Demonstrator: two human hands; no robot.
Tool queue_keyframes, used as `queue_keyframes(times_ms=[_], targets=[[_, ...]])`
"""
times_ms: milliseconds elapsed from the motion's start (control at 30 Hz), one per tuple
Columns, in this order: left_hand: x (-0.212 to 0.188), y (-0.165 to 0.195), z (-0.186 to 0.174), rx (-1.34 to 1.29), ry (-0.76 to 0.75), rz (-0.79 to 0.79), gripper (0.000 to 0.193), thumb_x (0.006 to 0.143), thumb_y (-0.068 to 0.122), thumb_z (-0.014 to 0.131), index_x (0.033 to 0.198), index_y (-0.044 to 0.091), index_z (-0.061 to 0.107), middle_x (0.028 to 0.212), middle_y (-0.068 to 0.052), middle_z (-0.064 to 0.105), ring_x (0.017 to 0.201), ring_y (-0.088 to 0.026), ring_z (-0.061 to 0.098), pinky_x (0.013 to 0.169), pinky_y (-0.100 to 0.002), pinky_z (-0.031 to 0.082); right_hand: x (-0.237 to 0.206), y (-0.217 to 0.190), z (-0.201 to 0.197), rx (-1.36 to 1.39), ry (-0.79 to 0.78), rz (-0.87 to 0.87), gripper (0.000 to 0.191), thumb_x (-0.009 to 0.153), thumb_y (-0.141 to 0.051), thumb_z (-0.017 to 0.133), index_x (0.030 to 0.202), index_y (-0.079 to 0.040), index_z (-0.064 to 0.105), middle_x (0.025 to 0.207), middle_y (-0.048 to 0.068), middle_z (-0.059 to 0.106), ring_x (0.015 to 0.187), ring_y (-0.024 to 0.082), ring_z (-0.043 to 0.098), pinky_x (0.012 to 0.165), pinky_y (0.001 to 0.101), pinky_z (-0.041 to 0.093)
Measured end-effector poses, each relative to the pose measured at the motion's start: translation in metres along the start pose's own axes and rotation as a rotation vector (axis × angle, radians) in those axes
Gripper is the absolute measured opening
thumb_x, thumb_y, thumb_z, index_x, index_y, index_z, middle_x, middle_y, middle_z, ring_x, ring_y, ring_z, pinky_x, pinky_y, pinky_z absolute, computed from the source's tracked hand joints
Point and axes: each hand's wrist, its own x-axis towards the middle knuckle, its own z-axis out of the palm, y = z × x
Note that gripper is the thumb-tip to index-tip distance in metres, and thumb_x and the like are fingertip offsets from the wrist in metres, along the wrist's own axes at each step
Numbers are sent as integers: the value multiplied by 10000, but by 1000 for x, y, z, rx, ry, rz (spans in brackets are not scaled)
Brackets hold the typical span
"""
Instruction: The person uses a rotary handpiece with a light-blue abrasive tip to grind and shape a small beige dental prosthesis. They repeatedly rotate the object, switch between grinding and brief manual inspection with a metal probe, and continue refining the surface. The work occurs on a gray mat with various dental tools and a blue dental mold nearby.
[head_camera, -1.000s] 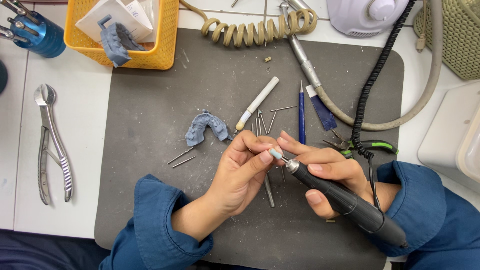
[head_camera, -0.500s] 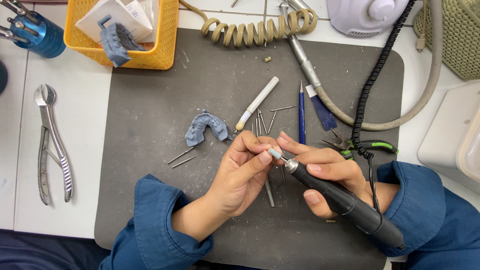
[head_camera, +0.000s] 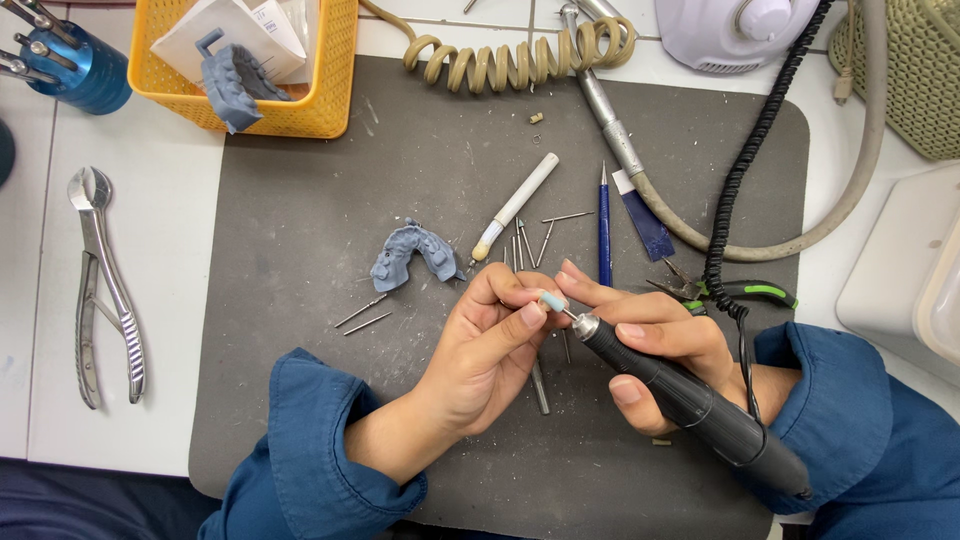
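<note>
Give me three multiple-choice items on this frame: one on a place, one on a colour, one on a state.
1. Where does the loose blue-grey teeth cast lie?
A. on the dark mat
B. in the yellow basket
C. on the white tabletop

2. What colour is the handpiece in the right hand?
A. white
B. black
C. yellow

3. How does the left hand stand to the small tip at the front of the handpiece?
A. lies flat on the mat, away from it
B. fingertips pinch at it
C. holds the pliers

Answers:
1. A, the cast rests on the mat above the left hand; a second cast sits in the basket.
2. B, its body is black with a metal collar.
3. B, thumb and finger meet at the pale tip.
</note>
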Motion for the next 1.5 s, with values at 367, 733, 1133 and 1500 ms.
queue_keyframes(times_ms=[367, 733, 1133, 1500], targets=[[0, 0, 0, -25, 11, 0, 67, 1077, 55, 616, 1089, 107, 576, 1187, -83, 650, 1159, -182, 622, 1090, -350, 477, 1, 2, 2, -10, 1, -38, 421, 978, -74, 644, 1357, -84, 462, 1245, 200, 623, 1283, 399, 633, 1276, 760, 357], [2, 1, 1, -16, 16, 8, 64, 1083, 54, 610, 1086, 107, 574, 1190, -76, 647, 1152, -165, 612, 1090, -355, 480, 6, -1, -3, -26, -13, 17, 405, 1029, -84, 606, 1387, -114, 419, 1336, 203, 576, 1408, 449, 532, 1289, 737, 306], [4, 1, 0, 205, 23, 95, 128, 1052, -1, 633, 1139, 80, 585, 1171, -78, 623, 1115, -151, 610, 1018, -313, 508, 7, -5, -5, 1, -50, -27, 439, 1025, -130, 656, 1385, -137, 407, 1310, 176, 565, 1422, 451, 534, 1318, 770, 243], [9, 0, -1, 469, 44, 194, 179, 1038, -12, 630, 1201, 48, 585, 1183, -69, 618, 1128, -122, 617, 1012, -267, 518, 11, -4, -3, -12, -54, -54, 419, 1024, -156, 663, 1365, -136, 421, 1284, 173, 581, 1419, 448, 536, 1319, 754, 222]])
